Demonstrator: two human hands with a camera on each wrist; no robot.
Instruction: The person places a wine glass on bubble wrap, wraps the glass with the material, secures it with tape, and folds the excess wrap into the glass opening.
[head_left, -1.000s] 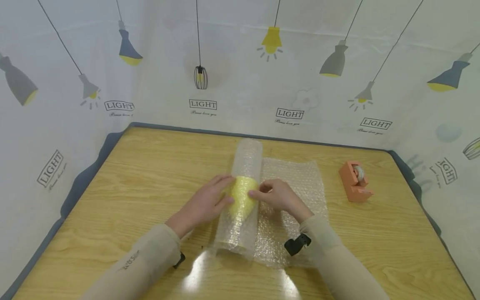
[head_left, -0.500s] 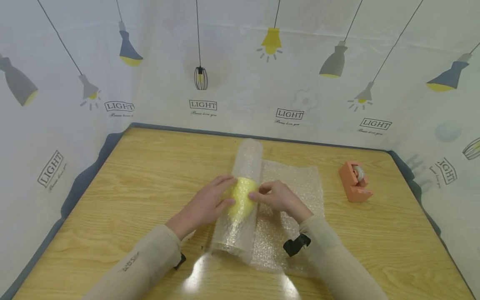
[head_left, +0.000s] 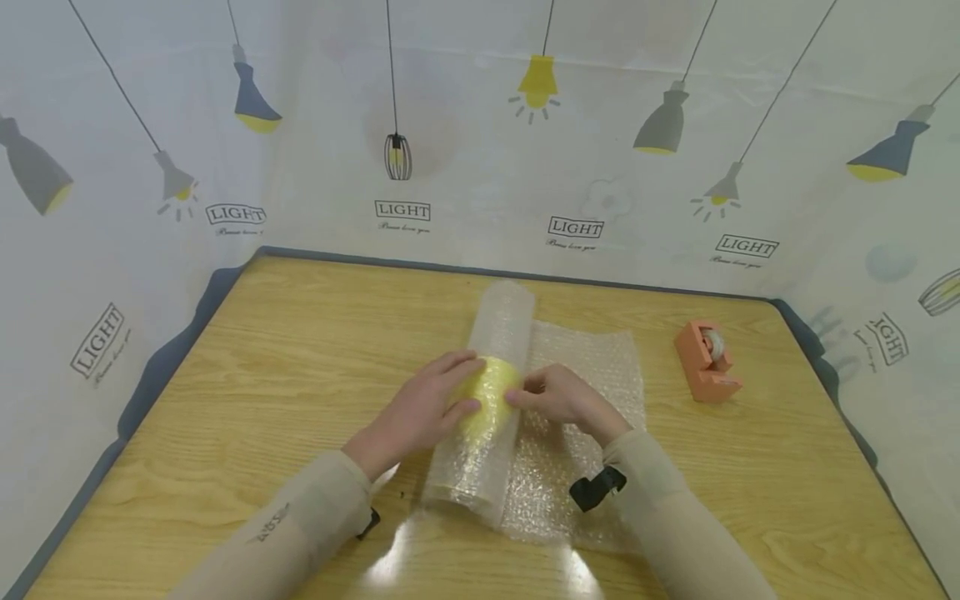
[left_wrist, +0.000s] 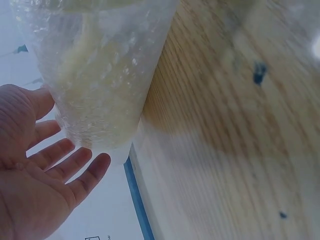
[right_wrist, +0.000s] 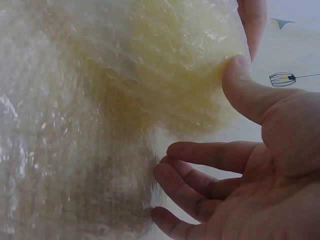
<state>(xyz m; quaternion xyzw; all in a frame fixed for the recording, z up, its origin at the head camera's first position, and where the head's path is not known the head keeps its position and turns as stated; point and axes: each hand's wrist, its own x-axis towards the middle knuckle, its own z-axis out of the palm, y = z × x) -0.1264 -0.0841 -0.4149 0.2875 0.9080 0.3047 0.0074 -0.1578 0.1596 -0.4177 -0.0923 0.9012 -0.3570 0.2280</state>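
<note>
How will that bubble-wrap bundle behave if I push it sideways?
The bundle would likely roll: it looks tube-shaped and lies on its side. The flat sheet beside it looks thin, so it would probably flex and crumple. The bundle may also squash a little when pressed, given the bubbles showing over it.

White sheeting [head_left: 322,158] printed with hanging lamps [head_left: 538,81] surrounds the wood-grained surface [head_left: 262,367]. Bright glare [head_left: 388,562] streaks its near part.

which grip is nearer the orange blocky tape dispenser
Right. The right grip is left of the dispenser, touching the clear cylindrical bubble wrap roll; the left grip is farther left, across the roll.
</note>
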